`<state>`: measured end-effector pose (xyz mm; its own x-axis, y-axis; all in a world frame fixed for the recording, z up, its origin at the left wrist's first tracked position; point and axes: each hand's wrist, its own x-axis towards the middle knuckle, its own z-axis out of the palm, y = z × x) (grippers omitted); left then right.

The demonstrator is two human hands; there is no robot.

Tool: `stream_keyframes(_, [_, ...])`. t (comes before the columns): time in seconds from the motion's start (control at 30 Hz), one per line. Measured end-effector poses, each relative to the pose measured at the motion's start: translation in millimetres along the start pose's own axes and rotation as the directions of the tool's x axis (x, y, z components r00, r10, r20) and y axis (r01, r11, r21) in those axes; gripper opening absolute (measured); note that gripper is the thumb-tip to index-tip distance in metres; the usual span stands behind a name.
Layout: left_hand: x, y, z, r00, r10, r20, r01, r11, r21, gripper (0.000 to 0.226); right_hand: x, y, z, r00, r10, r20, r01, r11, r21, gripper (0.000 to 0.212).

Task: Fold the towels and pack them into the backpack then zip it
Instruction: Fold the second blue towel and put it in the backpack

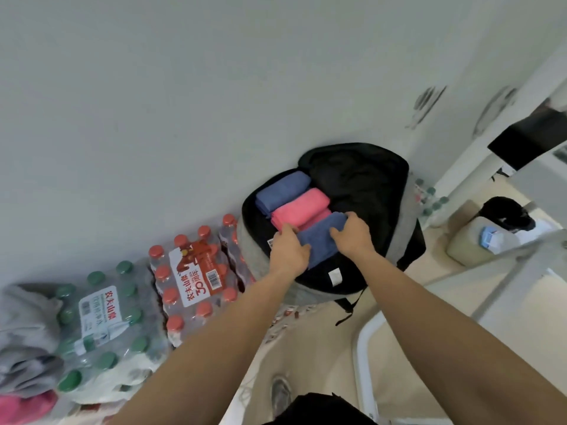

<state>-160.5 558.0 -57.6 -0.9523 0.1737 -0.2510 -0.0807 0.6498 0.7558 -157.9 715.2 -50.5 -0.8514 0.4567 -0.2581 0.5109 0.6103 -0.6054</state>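
I am looking down on the open backpack [410,207], which lies on its back against the wall at about 1 o'clock from me, with its black lid thrown toward the wall. Three folded towels sit in a row in the main compartment. The far blue towel [282,188] is at 11 o'clock in the opening, the pink towel [299,210] touches it in the middle, and the near blue towel [319,240] lies against the pink one at the 6 o'clock end.

Both hands are on that near towel. The left hand [288,251] has its fingers curled over the 9 o'clock end, and the right hand [352,234] pinches the 2 o'clock corner, so both are clamped on the cloth.

As I read it, the towel's long axis runs from about 8 to 2 o'clock, parallel to the pink one, and a hand holds each end. I judge that the next move is to press it straight down and slightly toward 12 o'clock, so that it sits below the rim. Neither hand is clearly nearer. The zip is undone, and I cannot make out its puller.

At 9 o'clock from the backpack are a red-capped bottle pack [196,271] and a green-capped bottle pack [101,314]. Beyond them is a heap of grey cloth [24,320], and I cannot tell whether it includes more towels.
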Motion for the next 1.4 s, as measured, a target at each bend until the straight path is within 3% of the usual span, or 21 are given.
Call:
stream_keyframes(0.1, [5.8, 0.1, 11.7, 0.994, -0.089, -0.065, 0.088, 0.996, -0.018, 0.039, -0.7, 5.2, 14.3, 0.993, -0.047, -0.106, 0.043, 0.998, -0.040, 0.052])
stream_keyframes(0.23, [9.7, 4.5, 20.0, 0.983, -0.116, -0.143, 0.108, 0.992, -0.067, 0.039, -12.8, 19.3, 18.9, 0.916, -0.306, -0.260, 0.184, 0.895, -0.407, 0.046])
stream_keyframes(0.3, [10.8, 5.7, 22.6, 0.974, -0.148, -0.171, 0.134, 0.986, -0.096, 0.038, -14.9, 28.8, 21.6, 0.899, -0.391, -0.196, 0.281, 0.859, -0.428, 0.044])
stream_keyframes(0.37, [12.5, 4.1, 22.5, 0.974, -0.155, -0.165, 0.142, 0.986, -0.089, 0.038, -14.7, 36.1, 26.7, 0.921, -0.382, -0.074, 0.328, 0.866, -0.378, 0.051])
stream_keyframes(0.47, [14.1, 3.6, 14.1, 0.992, -0.070, -0.108, 0.084, 0.987, 0.136, 0.045, -14.3, 40.1, 34.0, 0.942, -0.314, 0.116, 0.335, 0.883, -0.330, 0.065])
stream_keyframes(0.53, [14.2, 4.8, 4.4, 0.994, 0.027, -0.105, 0.020, 0.908, 0.419, 0.054, -13.6, 38.8, 38.9, 0.943, -0.280, 0.179, 0.326, 0.886, -0.330, 0.070])
stream_keyframes(0.6, [18.4, 5.4, -5.0, 0.977, 0.166, -0.134, -0.054, 0.799, 0.599, 0.061, -12.0, 34.8, 41.8, 0.942, -0.269, 0.202, 0.325, 0.885, -0.335, 0.075])
stream_keyframes(0.7, [35.2, -6.1, -12.2, 0.947, 0.319, 0.030, -0.252, 0.681, 0.688, 0.070, -9.4, 33.1, 41.8, 0.931, -0.279, 0.235, 0.353, 0.851, -0.388, 0.083])
stream_keyframes(0.8, [50.9, -20.0, -14.8, 0.926, 0.283, 0.251, -0.377, 0.642, 0.667, 0.073, -7.0, 41.0, 41.7, 0.923, -0.317, 0.219, 0.385, 0.786, -0.484, 0.084])
stream_keyframes(1.07, [56.1, -36.4, -24.8, 0.910, 0.263, 0.320, -0.415, 0.580, 0.701, 0.067, 17.6, 36.6, 36.4, 0.954, -0.246, 0.174, 0.301, 0.754, -0.583, 0.076])
stream_keyframes(1.13, [56.3, -34.6, -24.1, 0.909, 0.264, 0.321, -0.416, 0.572, 0.707, 0.065, 6.6, 29.4, 38.2, 0.960, -0.260, 0.106, 0.271, 0.752, -0.602, 0.076])
stream_keyframes(1.23, [57.9, -33.2, -22.7, 0.906, 0.262, 0.331, -0.422, 0.556, 0.716, 0.064, -7.8, 16.1, 43.9, 0.890, -0.457, 0.007, 0.370, 0.711, -0.598, 0.068])
stream_keyframes(1.4, [61.3, -31.4, -31.9, 0.887, 0.252, 0.386, -0.460, 0.551, 0.696, 0.064, 11.5, 15.7, 51.3, 0.789, -0.582, 0.197, 0.580, 0.600, -0.551, 0.063])
